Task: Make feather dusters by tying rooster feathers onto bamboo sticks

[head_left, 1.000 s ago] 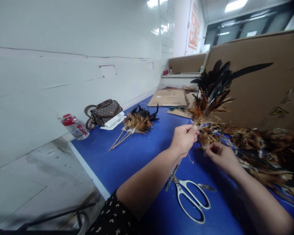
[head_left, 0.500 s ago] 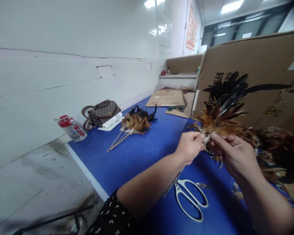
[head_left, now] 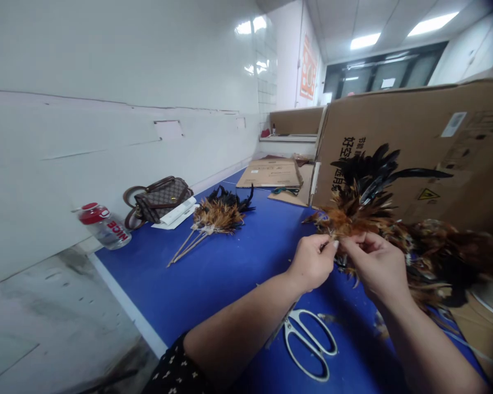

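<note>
Brown and black feathers form a bunch [head_left: 355, 210] that stands up above my two hands. My left hand [head_left: 314, 262] is closed at its base, thumb and fingers pinched together. Close beside it, my right hand [head_left: 376, 262] also pinches the base of the bunch, the thumb tip almost touching the left one. What lies between the fingertips is mostly hidden. Below the hands, a pair of scissors [head_left: 312, 345] with silvery handles lies on the blue table [head_left: 230, 284], its blades hidden under my left forearm.
Finished-looking feather bunches on thin sticks [head_left: 217, 216] lie at the left, near a patterned handbag [head_left: 164, 200], folded white paper [head_left: 175, 214] and a red-capped bottle [head_left: 107, 225]. A big cardboard box [head_left: 414, 137] stands behind my hands. More loose feathers [head_left: 435, 246] pile up at the right.
The view has shifted slightly, so the scene sits lower and more to the left. Both hands stay pinched at the base of the feather bunch, with only slight finger movement.
</note>
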Tool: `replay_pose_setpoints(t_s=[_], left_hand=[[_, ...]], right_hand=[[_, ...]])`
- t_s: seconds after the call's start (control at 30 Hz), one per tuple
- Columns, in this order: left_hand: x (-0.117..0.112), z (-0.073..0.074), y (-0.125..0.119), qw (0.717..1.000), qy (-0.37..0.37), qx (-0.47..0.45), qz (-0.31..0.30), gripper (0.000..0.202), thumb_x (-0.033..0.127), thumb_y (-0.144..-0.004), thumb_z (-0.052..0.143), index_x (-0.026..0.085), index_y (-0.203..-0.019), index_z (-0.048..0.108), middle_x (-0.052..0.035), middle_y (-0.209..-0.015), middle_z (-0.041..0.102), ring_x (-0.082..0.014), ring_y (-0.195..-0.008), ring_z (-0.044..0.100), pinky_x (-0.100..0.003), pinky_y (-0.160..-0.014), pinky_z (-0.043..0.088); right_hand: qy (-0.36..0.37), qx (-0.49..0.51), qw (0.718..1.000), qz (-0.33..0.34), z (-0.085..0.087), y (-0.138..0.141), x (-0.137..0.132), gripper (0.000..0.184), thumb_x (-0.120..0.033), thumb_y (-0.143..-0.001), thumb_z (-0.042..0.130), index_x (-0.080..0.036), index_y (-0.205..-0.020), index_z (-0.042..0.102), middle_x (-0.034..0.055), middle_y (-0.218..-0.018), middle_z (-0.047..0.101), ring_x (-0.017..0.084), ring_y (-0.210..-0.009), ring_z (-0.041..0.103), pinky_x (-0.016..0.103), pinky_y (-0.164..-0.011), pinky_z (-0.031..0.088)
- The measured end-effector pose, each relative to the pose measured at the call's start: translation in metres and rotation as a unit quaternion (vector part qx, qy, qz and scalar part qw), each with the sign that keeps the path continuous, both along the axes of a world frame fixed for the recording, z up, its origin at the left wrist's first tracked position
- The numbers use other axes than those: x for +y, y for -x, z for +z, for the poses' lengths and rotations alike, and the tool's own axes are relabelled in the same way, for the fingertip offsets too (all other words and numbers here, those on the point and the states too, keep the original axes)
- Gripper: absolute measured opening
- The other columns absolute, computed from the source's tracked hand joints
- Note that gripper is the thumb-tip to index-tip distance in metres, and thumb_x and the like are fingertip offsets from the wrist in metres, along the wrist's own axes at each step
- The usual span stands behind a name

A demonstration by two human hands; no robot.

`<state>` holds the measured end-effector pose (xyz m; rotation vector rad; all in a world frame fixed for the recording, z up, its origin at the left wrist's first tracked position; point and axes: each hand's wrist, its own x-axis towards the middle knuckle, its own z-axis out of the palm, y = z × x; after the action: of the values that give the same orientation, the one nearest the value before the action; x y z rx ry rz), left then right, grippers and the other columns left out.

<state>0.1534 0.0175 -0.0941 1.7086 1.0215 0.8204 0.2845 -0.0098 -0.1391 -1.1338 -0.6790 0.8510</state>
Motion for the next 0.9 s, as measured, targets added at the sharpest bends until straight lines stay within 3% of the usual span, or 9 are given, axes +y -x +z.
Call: replay_pose_setpoints(t_s=[0.13,0.3,0.47,0.57,0.7,0.77,0.9], left_hand=[[-0.001,0.0,0.001,0.999,-0.043,0.033,-0.005,0.034,0.042,-0.096,0.059,0.015,-0.075,0.062,0.001,-0.065,0.049,-0.0115,-0.065,0.042,-0.025,-0.063,0.034],[0.006,-0.003,0.007,0.999,-0.017,0.04,0.016,0.033,0.043,-0.097,0.059,0.016,-0.077,0.063,0.0013,-0.064,0.05,-0.0104,-0.058,0.04,-0.025,-0.059,0.031],[0.021,0.009,0.012,0.996,0.034,0.009,0.082,0.029,0.036,-0.096,0.062,0.016,-0.075,0.058,0.004,-0.058,0.044,-0.0087,-0.053,0.037,-0.023,-0.055,0.03],[0.028,0.021,0.014,0.992,0.05,-0.012,0.114,0.027,0.028,-0.097,0.06,0.016,-0.073,0.057,0.0039,-0.058,0.044,-0.0084,-0.052,0.039,-0.022,-0.054,0.031],[0.029,0.029,0.015,0.99,0.056,-0.033,0.124,0.027,0.023,-0.099,0.058,0.014,-0.072,0.057,0.0038,-0.058,0.044,-0.0077,-0.052,0.04,-0.021,-0.053,0.031],[0.029,0.03,0.015,0.989,0.058,-0.039,0.13,0.027,0.021,-0.098,0.059,0.014,-0.073,0.058,0.0037,-0.059,0.045,-0.0071,-0.051,0.04,-0.021,-0.052,0.031],[0.027,0.029,0.012,0.988,0.069,-0.058,0.126,0.029,0.02,-0.099,0.06,0.013,-0.071,0.057,0.0047,-0.056,0.043,-0.006,-0.049,0.037,-0.021,-0.051,0.03]], right_hand=[[0.004,-0.033,0.999,0.003,0.0,-0.001,0.0,0.03,-0.042,-0.073,0.084,-0.014,-0.076,0.072,0.0036,-0.069,0.065,0.01,-0.058,0.051,0.019,-0.051,0.039],[-0.015,-0.066,0.996,0.063,0.008,-0.013,-0.005,0.045,-0.059,-0.085,0.079,-0.015,-0.08,0.073,0.0044,-0.066,0.064,0.011,-0.055,0.049,0.021,-0.049,0.037],[0.027,-0.148,0.988,-0.035,0.003,-0.051,-0.009,0.051,-0.066,-0.09,0.07,-0.015,-0.087,0.074,0.0046,-0.065,0.062,0.012,-0.052,0.044,0.024,-0.047,0.032],[0.11,-0.304,0.946,-0.036,-0.015,-0.072,-0.002,0.045,-0.059,-0.092,0.065,-0.016,-0.092,0.078,0.0036,-0.06,0.058,0.014,-0.052,0.045,0.026,-0.051,0.032],[0.206,-0.467,0.857,0.076,-0.049,-0.075,0.015,0.037,-0.05,-0.093,0.062,-0.021,-0.1,0.082,0.0112,-0.081,0.073,0.024,-0.073,0.064,0.031,-0.064,0.04],[0.226,-0.478,0.841,0.11,-0.067,-0.068,0.023,0.036,-0.054,-0.089,0.066,-0.023,-0.097,0.084,0.0113,-0.081,0.074,0.026,-0.074,0.065,0.032,-0.063,0.039],[0.236,-0.46,0.842,0.151,-0.096,-0.057,0.032,0.03,-0.051,-0.079,0.076,-0.023,-0.086,0.083,0.0086,-0.071,0.07,0.025,-0.067,0.063,0.031,-0.059,0.038]])
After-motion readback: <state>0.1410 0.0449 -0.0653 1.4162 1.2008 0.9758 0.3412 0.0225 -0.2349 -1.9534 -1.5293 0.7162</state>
